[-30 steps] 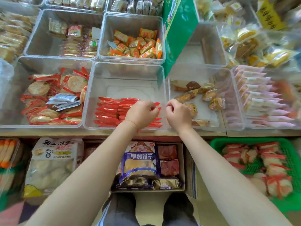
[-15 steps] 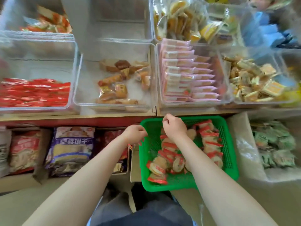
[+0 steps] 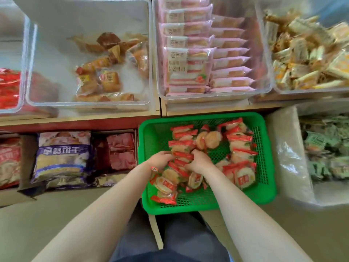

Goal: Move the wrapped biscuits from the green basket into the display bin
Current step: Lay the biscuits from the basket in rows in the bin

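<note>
Both hands are down in the green basket (image 3: 205, 202), which sits on the floor below the shelf edge. The left hand (image 3: 160, 160) and the right hand (image 3: 200, 161) face each other across a row of wrapped biscuits (image 3: 181, 163), fingers curled in against the packets from either side, so the row is squeezed between them. More biscuits, round and pale in clear wrappers with red ends, lie in loose rows along the basket's right side and at its near left corner; two lie flat near the middle.

On the shelf above stand clear bins. The bin (image 3: 11, 108) at the far left edge holds red-wrapped packets and is only partly in view. Beside it, a bin (image 3: 90, 107) holds a few brown pastries in clear wraps. The next bin (image 3: 215, 96) carries pink packets in two neat rows, and the right one (image 3: 309, 91) a heap of yellow-and-white snacks.

Under the shelf, left of the basket, sits a purple bag (image 3: 62, 156) next to dark red packs (image 3: 120, 150). Right of the basket, green packets (image 3: 326, 148) lie in a clear sack.
</note>
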`<move>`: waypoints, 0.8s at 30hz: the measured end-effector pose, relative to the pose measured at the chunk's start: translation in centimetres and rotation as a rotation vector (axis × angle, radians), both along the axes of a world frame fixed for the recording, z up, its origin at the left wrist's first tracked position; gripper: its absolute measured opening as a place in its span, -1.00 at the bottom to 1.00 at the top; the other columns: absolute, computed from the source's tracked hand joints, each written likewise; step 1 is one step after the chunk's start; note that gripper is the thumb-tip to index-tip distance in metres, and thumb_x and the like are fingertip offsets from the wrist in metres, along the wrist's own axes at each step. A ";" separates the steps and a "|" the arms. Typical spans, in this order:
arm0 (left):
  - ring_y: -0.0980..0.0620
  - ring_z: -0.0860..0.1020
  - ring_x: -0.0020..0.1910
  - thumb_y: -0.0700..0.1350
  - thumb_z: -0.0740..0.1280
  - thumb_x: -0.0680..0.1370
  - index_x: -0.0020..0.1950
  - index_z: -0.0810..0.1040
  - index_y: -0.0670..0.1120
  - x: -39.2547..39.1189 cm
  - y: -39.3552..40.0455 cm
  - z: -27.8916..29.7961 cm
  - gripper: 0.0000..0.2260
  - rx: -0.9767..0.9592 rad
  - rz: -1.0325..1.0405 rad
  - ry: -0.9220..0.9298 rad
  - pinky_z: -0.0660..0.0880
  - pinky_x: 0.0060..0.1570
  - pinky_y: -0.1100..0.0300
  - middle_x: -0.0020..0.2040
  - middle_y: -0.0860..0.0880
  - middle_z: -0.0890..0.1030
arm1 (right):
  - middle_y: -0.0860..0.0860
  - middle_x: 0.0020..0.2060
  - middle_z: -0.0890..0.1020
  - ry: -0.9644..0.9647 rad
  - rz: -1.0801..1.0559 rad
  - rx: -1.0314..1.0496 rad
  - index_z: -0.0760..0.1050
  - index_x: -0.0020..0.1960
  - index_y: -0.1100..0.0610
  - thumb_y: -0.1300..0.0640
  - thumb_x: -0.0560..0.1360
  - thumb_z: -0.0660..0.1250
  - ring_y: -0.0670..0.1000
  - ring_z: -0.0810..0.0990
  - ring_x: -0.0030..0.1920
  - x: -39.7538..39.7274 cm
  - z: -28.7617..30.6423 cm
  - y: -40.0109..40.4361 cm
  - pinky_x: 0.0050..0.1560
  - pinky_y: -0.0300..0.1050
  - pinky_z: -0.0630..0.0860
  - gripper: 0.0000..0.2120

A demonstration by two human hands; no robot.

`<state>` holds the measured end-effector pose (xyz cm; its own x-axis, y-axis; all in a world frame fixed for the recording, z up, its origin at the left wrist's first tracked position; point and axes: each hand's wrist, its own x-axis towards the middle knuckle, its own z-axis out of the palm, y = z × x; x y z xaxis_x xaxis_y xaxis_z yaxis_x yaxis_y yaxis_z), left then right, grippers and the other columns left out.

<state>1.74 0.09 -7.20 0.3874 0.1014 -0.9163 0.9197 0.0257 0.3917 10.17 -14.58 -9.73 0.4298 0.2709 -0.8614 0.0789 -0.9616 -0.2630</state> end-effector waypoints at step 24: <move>-0.04 0.59 0.13 0.00 0.46 0.46 0.53 0.19 0.05 -0.5 2.9 6.0 -0.28 -0.100 0.240 -0.282 0.55 0.05 0.04 0.27 -0.11 0.55 | 0.15 0.02 0.70 0.321 -0.748 0.543 0.57 0.16 0.13 0.07 0.56 0.35 0.13 0.68 0.00 3.5 8.7 2.1 -0.08 0.03 0.64 -0.79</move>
